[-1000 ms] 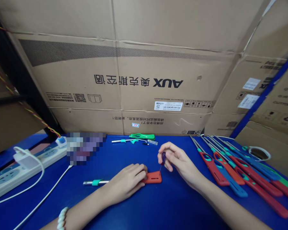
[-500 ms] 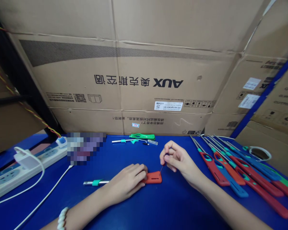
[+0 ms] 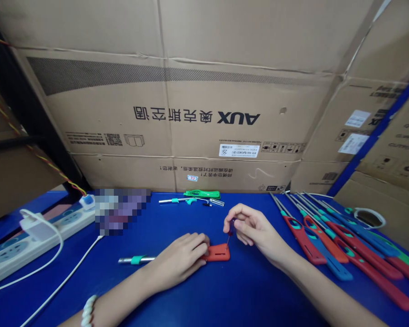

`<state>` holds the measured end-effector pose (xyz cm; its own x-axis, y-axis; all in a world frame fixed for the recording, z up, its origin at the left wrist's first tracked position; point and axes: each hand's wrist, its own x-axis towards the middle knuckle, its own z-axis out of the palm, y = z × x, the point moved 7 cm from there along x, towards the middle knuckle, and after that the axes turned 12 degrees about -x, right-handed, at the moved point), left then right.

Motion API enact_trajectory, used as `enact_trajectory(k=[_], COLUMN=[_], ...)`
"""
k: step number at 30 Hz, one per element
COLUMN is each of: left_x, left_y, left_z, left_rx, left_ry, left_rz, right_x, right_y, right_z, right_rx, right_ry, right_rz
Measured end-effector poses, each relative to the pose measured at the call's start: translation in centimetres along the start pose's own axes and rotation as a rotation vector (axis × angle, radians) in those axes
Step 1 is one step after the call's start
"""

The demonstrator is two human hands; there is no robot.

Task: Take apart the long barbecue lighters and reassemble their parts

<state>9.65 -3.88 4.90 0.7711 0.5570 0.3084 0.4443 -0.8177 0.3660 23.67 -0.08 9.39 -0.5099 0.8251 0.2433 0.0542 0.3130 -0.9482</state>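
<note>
Flat on the blue table lies an orange-handled long-nosed lighter [image 3: 219, 253], its metal tube with a teal band pointing left. My left hand [image 3: 184, 256] is closed over the lighter's middle and hides that part. A small screwdriver [image 3: 230, 230] with a dark handle is pinched between the thumb and fingers of my right hand [image 3: 250, 227]. The shaft slants down, and its tip meets the right end of the orange handle. Whether a screw sits under the tip is too small to tell.
Several long-nosed lighters [image 3: 306, 240] in red, blue, orange and green lie at right. Behind my hands are a green lighter shell [image 3: 202, 194] and loose parts. A white power strip [image 3: 13, 252] with cables runs along the left. A cardboard wall [image 3: 191, 91] stands behind.
My right hand has shifted slightly left, and the screwdriver now stands more upright, its tip still at the orange handle's end. My left hand and the lighter have stayed put.
</note>
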Motion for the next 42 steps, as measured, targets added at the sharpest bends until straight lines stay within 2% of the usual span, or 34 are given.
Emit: enact_trajectory(k=[7,13,22,28,31,33,35,37,39,42], left_x=[0.0,0.0,-0.1,0.0,0.0,-0.1,-0.1,-0.1,-0.1,-0.1], left_y=[-0.2,-0.1,-0.4,0.0,0.0,-0.2,-0.3,-0.4,-0.3,-0.1], left_z=[0.3,0.2,0.5,0.1,0.1,0.2,0.3,0.3,0.2,0.1], left_rx=[0.004,0.012,0.022,0.005,-0.006,-0.013,-0.014,-0.010,-0.013,-0.023], left_ry=[-0.032,-0.038,-0.045,-0.017,-0.015,-0.022,-0.031,-0.032,-0.025,-0.018], left_rz=[-0.022,-0.018,-0.026,0.000,-0.001,-0.014,-0.026,-0.031,-0.024,-0.016], right_x=[-0.2,0.0,0.0,0.1,-0.2,-0.3,-0.3,0.1,0.6,0.6], right_y=[0.2,0.1,0.3,0.1,-0.7,-1.3,-1.3,-0.2,1.8,4.0], right_z=[0.2,0.3,0.1,-0.1,-1.4,-2.8,-3.8,-4.0,-4.1,-4.4], right_rx=[-0.051,0.025,-0.032,-0.052,-0.255,-0.504,-0.838,-1.131,-1.336,-1.463], right_ry=[-0.049,0.002,-0.024,0.020,0.109,0.203,0.242,0.162,0.003,-0.160], right_rz=[-0.045,-0.009,-0.045,-0.025,-0.073,-0.133,-0.172,-0.160,-0.062,0.058])
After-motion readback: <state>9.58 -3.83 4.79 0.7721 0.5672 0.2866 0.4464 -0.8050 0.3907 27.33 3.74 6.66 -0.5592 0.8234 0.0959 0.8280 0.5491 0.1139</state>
